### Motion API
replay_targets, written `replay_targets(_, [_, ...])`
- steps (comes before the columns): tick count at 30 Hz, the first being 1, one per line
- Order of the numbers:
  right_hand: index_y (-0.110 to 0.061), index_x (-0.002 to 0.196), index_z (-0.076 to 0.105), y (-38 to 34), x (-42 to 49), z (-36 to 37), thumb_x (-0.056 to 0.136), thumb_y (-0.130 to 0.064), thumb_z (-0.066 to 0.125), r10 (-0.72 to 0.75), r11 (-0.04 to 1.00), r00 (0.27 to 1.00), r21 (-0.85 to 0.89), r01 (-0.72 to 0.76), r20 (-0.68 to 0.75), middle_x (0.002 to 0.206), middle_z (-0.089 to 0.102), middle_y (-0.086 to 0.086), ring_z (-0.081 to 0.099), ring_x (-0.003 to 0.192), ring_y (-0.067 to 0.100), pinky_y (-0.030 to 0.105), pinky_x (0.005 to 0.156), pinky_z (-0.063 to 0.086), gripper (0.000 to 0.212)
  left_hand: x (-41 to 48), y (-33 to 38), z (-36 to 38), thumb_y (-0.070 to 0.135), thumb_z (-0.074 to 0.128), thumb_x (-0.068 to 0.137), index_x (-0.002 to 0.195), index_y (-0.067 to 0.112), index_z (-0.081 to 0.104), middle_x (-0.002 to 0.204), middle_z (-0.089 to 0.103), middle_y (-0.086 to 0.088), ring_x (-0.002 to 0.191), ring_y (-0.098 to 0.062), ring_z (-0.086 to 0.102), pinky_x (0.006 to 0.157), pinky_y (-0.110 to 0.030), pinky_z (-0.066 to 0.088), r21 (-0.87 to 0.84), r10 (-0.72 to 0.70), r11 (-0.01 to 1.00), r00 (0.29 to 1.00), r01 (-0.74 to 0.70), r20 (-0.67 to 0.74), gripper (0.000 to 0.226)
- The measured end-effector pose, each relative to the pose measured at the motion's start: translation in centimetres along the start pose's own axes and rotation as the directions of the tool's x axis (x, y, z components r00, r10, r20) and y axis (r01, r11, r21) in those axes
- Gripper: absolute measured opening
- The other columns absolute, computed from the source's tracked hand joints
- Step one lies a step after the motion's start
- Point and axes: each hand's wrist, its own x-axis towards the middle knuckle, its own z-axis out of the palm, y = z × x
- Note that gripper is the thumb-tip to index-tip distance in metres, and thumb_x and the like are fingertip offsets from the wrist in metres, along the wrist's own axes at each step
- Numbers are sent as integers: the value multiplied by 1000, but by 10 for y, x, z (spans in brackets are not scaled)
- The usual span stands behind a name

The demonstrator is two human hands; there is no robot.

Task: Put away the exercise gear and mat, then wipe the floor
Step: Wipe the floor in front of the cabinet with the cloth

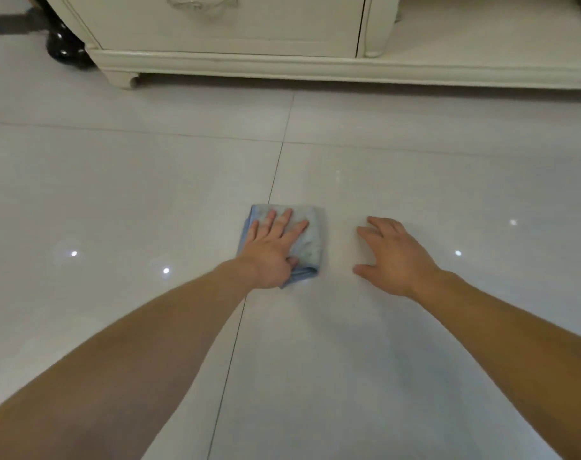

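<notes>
**Glossy floor (116,194), cloth (307,247) under our left hand (272,252)**

Pale polished tiles spread wide on both sides of our arms, crossed by a thin dark grout line (276,174). At the far edge a rounded black object (63,44) sits beside a cream cabinet (216,28) on short feet. We press the folded, nubbly blue-grey cloth flat across the grout line, fingers straight and spread. Just beside it our right hand (395,257) rests directly on the tile, fingers apart.

Cloth (310,247): light blue-grey, folded into approx. square pad, lying flat on floor (116,194) just below frame centre, layered edges showing at lower right corner. Left hand (272,250) pressed on top, fingers spread. Floor: glossy pale tiles w/ thin dark grout lines, small light reflections mid-left & mid-right.
</notes>
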Motion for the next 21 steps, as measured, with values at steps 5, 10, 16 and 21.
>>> replay_targets(5, [-26, 152, 23, 17, 18, -10, 79, -61, 63, 124, 989, 992, 72, -126, 24, 162, 10, 1, 8, 147, 24, 35, 120, 12, 90, 36, 0, -15, 39, 47, 99, 155, 39, -6, 164, -16, 6, 150, -25, -17, 120, -47, -10, 6, -34, 999, 999, 34, 2, 77])
replay_targets(10, [-26, 148, 31, 11, 28, -17, 74, -56, 72, 169, 979, 984, 109, -174, 53, 161, 15, -2, 10, 147, 23, 34, 118, 18, 90, 72, -5, -32, 40, 47, 99, 155, 39, -7, 164, -17, 6, 150, -25, -18, 120, -47, -10, 31, -28, 999, 1000, 27, 12, 78])
replay_targets(16, [-27, 148, 32, 17, 32, -15, 74, -58, 72, 155, 983, 986, 90, -160, 64, 160, 17, -1, 11, 146, 23, 34, 118, 21, 90, 138, -9, -54, 42, 47, 99, 155, 39, -6, 165, -15, 5, 151, -26, -16, 120, -49, -9, 82, 69, 994, 997, -66, -25, 77])
replay_targets(21, [-30, 153, 19, 16, 33, -21, 80, -57, 66, 175, 973, 974, 127, -194, 147, 163, 2, -7, 0, 149, 18, 31, 119, 11, 91, 162, -7, -69, 43, 48, 98, 155, 39, -5, 165, -14, 4, 151, -26, -14, 120, -49, -8, 85, 97, 992, 995, -95, -23, 78])
